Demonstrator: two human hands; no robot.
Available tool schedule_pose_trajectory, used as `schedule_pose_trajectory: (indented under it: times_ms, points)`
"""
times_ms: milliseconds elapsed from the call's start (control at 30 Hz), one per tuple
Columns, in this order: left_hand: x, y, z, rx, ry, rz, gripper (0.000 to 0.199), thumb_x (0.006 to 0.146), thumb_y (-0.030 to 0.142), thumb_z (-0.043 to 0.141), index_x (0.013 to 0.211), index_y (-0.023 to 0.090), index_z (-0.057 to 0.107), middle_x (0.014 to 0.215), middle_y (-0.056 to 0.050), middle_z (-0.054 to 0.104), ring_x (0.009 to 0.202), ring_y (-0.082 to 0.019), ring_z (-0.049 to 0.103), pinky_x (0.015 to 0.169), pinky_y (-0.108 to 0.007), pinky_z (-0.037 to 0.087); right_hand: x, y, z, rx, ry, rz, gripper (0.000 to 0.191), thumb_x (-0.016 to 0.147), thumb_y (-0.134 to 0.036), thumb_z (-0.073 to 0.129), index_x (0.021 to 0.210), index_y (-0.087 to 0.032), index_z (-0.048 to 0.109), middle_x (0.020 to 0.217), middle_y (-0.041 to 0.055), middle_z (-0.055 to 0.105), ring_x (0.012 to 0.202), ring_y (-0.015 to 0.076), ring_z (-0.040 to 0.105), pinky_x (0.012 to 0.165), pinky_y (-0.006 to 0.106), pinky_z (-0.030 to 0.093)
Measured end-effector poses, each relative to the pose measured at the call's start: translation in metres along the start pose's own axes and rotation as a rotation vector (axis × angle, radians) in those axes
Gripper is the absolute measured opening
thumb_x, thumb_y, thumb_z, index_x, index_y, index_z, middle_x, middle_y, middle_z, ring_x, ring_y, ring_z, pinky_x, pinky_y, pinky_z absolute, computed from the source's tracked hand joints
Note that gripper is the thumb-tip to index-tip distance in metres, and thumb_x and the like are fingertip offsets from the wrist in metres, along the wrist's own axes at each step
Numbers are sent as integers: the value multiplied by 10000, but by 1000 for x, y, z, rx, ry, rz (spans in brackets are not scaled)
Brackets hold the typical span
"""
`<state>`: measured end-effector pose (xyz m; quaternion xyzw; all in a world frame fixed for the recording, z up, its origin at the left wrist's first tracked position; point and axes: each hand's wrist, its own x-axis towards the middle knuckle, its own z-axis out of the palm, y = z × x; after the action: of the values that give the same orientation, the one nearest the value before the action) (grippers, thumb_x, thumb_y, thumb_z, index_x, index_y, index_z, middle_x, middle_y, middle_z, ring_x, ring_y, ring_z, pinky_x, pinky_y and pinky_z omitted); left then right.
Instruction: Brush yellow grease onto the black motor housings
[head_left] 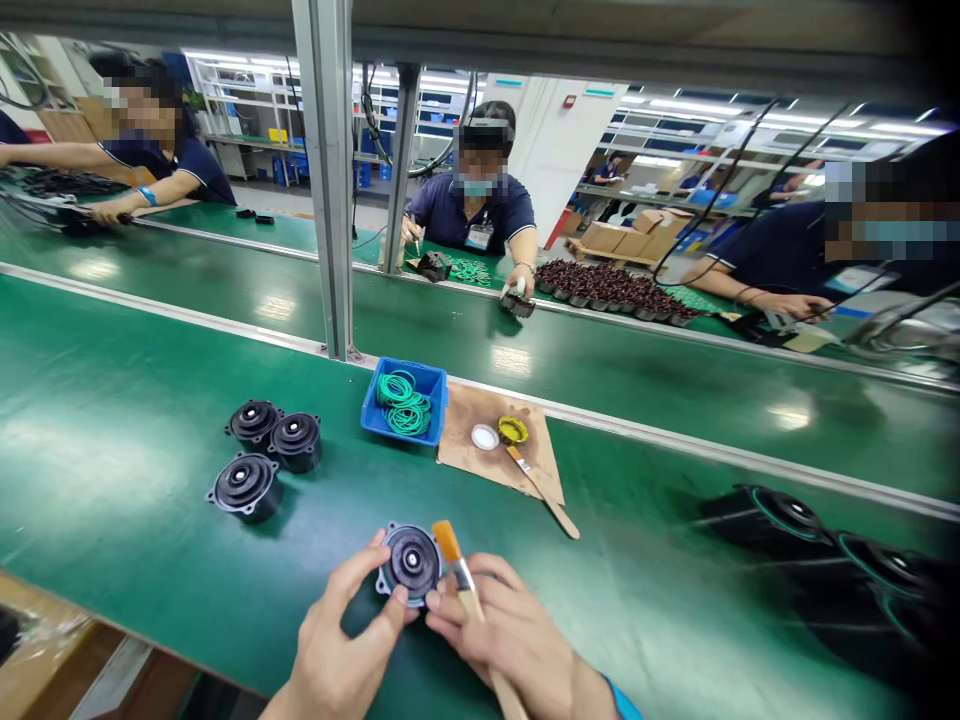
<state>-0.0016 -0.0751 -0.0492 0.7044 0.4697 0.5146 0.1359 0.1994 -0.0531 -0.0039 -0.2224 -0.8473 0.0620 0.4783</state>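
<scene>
My left hand [341, 635] grips a black round housing [412, 562] with stepped rings and small lugs, its thumb and fingers at the rim. Closed around a flat brush [466, 583] with orange bristles and a wooden handle is my right hand [510, 625]. Its fingertips also reach the housing's right edge, and the bristles point up beside the housing. Three similar black housings [244, 485] stand together to the left. Beyond my hands, a blue bin [367, 420] holds green rubber rings [405, 405].
On a stained cardboard sheet [469, 405] are a yellow cup [513, 430], a white lid [484, 437] and a second brush [555, 508]. Several blurred housings with green rings [780, 510] stand at right. A metal post [326, 180] rises ahead; co-workers [480, 210] sit across the line.
</scene>
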Motion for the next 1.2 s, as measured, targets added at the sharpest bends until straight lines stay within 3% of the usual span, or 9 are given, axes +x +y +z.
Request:
schedule_pose_trajectory:
  times_ms: [100,200,300,367,533,867,1067,1200]
  points:
    - [10,3,-6,56,-8,40,388,843,209,723,1211,221,600,1284,-136,625,1124,-287,699,913,-391,628,6,1,-11,277,156,295,36,1002,-227,573,1026,-233,599,867,48,785,822,189,734,786,342,598]
    - [16,6,-5,32,-149,-163,700,774,260,779,1391,196,455,1301,-157,648,1129,-303,692,907,-433,621,12,0,-24,442,365,562,185,1026,-371,516,1024,-244,650,688,27,728,691,186,696,667,308,578]
    - [18,8,-1,-32,-224,-283,634,721,216,807,1288,234,525,1164,-72,743,1040,-266,732,883,-403,626,14,2,-32,567,503,747,308,980,-476,558,988,-214,719,568,7,623,510,139,563,479,233,466]
    - [18,9,0,-59,-221,-342,619,671,210,841,1222,242,560,1115,-43,762,999,-253,742,865,-379,628,13,2,-34,681,480,874,364,942,-523,591,887,-189,726,543,0,569,473,120,483,427,214,392]
    - [17,10,0,-79,-188,-360,633,627,223,876,1188,253,587,1104,-25,768,984,-243,744,860,-347,617,8,-1,-27,897,248,1120,457,955,-574,543,796,-165,670,508,-29,491,457,90,384,435,198,320]
    - [4,3,3,-95,-196,-371,638,685,275,847,1254,273,560,1184,-37,739,1049,-258,720,918,-374,591,18,-7,-25,707,57,1117,558,940,-666,490,749,-158,618,524,-29,485,469,97,407,457,221,328]
    - [5,5,1,-105,-215,-355,671,660,222,860,1260,280,568,1202,-31,733,1077,-259,713,945,-379,586,20,-6,-29,359,27,819,448,1045,-437,406,754,-176,626,637,3,559,530,112,498,511,238,423]
    - [7,6,0,-103,-227,-333,711,633,175,873,1259,312,565,1190,6,742,1053,-232,725,937,-344,592,21,-6,-34,216,3,698,361,1056,-336,392,826,-187,628,741,18,605,563,112,555,533,226,486]
